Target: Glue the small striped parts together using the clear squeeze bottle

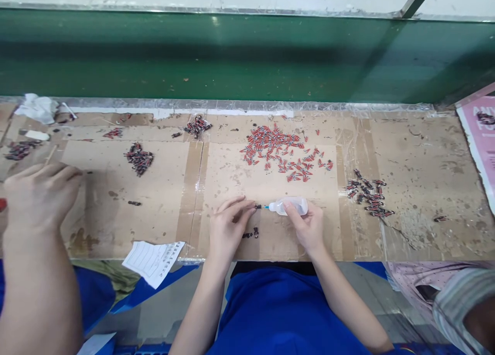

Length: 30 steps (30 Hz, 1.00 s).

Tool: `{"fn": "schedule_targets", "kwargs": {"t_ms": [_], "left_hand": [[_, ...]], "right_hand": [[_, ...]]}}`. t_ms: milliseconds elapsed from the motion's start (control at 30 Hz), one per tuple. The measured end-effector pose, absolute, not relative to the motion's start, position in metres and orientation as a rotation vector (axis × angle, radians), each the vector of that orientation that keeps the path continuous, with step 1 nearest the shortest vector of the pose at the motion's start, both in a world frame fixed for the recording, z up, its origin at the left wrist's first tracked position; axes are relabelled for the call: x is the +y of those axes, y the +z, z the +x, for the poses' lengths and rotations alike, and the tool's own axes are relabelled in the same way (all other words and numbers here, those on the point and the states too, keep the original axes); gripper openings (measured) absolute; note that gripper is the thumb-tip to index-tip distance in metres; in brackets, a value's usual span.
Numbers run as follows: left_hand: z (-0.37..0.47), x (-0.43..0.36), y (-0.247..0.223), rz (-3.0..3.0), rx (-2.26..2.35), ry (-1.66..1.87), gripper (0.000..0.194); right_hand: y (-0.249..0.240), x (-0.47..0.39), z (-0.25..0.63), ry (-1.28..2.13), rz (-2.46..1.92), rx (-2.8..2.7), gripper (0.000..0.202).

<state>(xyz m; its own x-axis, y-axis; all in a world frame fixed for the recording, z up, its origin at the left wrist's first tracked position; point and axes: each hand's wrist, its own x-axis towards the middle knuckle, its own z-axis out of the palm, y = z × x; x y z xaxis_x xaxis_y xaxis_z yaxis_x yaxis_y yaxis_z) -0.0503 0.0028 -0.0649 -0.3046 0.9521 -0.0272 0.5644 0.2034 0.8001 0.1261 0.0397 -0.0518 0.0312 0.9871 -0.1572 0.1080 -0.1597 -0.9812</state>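
My left hand (pixel 231 222) pinches a small dark part (pixel 258 207) just above the cardboard-covered bench. In my right hand (pixel 309 226) lies a clear squeeze bottle (pixel 297 204) on its side, its thin blue tip pointing left at that part. Whether the tip touches the part, I cannot tell. Below my left fingers a few more dark parts (pixel 255 233) lie on the cardboard. Beyond my hands spreads a loose heap of small red and black pieces (pixel 273 141).
At left a co-worker's hand (pixel 42 190) holds a thin stick. Piles of dark parts lie left (pixel 139 160) and right (pixel 369 195). A printed paper (pixel 153 262) overhangs the front edge. A green belt (pixel 232 55) runs behind. Another person sits at right.
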Motion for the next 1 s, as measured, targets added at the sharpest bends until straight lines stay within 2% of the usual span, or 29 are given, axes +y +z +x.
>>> {"fn": "schedule_targets", "kwargs": {"t_ms": [133,267,333,400,500,700,1000], "left_hand": [[-0.051,0.003,-0.065,1.406,1.949,0.982,0.012],[-0.053,0.003,-0.066,1.411,1.924,1.025,0.014],[-0.055,0.003,-0.065,1.434,1.911,1.036,0.014],[-0.056,0.003,-0.064,1.461,1.903,1.041,0.015],[-0.055,0.003,-0.062,1.461,1.896,1.059,0.019],[-0.052,0.001,-0.057,1.393,1.844,1.173,0.022],[-0.048,0.001,-0.057,1.100,1.721,1.254,0.019]], "right_hand": [[-0.049,0.036,0.139,1.196,-1.516,-1.410,0.036],[-0.037,0.035,0.156,0.747,-1.692,-1.712,0.058],[-0.030,0.043,0.161,0.504,-1.660,-1.829,0.057],[-0.023,0.060,0.159,0.383,-1.535,-1.952,0.041],[-0.020,0.096,0.142,0.416,-1.336,-2.204,0.020],[-0.027,0.156,0.098,0.561,-1.397,-2.615,0.017],[-0.024,0.155,0.093,0.576,-1.498,-2.742,0.015]]}}
